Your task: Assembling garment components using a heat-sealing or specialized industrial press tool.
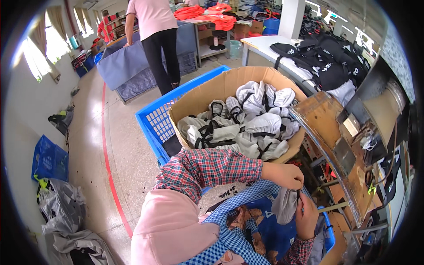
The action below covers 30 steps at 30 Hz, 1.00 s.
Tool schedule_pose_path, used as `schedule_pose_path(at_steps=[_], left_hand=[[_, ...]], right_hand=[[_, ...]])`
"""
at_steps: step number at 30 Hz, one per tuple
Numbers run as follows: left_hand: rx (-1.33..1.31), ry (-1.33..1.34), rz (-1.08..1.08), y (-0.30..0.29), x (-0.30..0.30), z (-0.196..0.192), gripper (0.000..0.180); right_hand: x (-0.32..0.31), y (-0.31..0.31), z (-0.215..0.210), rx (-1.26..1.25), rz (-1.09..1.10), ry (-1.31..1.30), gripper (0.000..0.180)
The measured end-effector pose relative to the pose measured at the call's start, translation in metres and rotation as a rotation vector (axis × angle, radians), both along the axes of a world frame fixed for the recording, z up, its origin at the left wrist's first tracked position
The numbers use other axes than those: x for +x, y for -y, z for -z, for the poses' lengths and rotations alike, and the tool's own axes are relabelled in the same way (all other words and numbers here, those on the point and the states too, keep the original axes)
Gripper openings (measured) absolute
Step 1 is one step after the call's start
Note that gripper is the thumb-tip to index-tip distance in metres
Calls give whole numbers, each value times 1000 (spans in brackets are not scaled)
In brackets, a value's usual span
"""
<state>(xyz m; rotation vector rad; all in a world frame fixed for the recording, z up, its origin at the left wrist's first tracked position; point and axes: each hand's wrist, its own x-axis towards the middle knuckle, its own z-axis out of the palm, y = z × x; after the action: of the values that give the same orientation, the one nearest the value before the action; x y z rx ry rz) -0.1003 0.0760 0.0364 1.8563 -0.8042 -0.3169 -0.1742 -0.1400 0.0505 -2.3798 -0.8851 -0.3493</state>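
Both my hands are raised over my lap around a small light grey fabric piece (284,206) with a dark edge. My left hand (285,175), in a red and green plaid sleeve, pinches its upper edge with curled fingers. Just below and to the right, my right hand (306,217) grips the dark-edged side, thumb pointing up. The cloth hangs between them. Beyond my left forearm stands a cardboard box (190,106) heaped with similar whitish fabric pieces (263,123) with black trim. Under my hands lies a blue gingham apron (225,216).
A blue plastic crate (154,126) holds the box. At right is a worn wooden worktable (324,115) with a machine on it. Black items (331,62) cover a white table behind. A person (154,31) stands at a grey-draped bin. Grey bags (62,203) lie at left.
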Motion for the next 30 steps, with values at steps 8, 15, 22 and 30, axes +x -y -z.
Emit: schedule_pose_path(at_steps=[8, 15, 22, 30], left_hand=[[254, 189, 29, 5, -17, -7, 49], [235, -40, 244, 2, -7, 12, 40], [191, -480, 481, 11, -8, 14, 42], [293, 137, 193, 31, -20, -4, 44]], right_hand=[[5, -11, 11, 151, 74, -147, 22], [-1, -3, 6, -2, -96, -68, 25], [-1, 10, 5, -23, -214, -79, 25], [4, 21, 1, -89, -79, 87, 16]])
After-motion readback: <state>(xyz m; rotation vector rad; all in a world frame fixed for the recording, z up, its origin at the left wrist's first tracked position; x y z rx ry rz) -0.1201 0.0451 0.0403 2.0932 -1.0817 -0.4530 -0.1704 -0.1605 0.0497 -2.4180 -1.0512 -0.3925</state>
